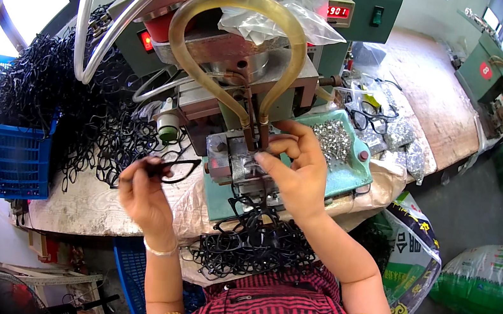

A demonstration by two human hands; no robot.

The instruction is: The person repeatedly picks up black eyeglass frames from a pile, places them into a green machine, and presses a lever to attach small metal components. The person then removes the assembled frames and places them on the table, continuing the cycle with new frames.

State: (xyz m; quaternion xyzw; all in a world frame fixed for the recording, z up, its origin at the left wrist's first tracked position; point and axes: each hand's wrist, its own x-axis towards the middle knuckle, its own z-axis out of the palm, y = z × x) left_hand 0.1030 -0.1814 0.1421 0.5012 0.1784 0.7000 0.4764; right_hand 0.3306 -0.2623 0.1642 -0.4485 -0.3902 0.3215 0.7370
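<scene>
My left hand point(147, 197) is closed on a black eyeglass frame point(183, 173), held up to the left of the machine. One of its rims points toward the machine's metal fixture point(244, 162). My right hand point(298, 171) is at that fixture, thumb and fingertips pinched together just beside the two copper-coloured prongs point(256, 133). Whatever lies between those fingertips is too small or hidden to make out. A thick yellowish hose point(244, 0) loops down to the prongs. Right of the right hand, a green tray point(353, 162) holds many small metal parts point(333, 138).
Black frames pile up below the fixture point(252, 241) and in a large heap point(30, 81) over a blue basket point(4, 154) at left. A green control box point(365, 12) stands behind. Bagged parts point(399, 136) and glasses point(369, 119) lie right. Sacks point(478, 279) stand on the floor.
</scene>
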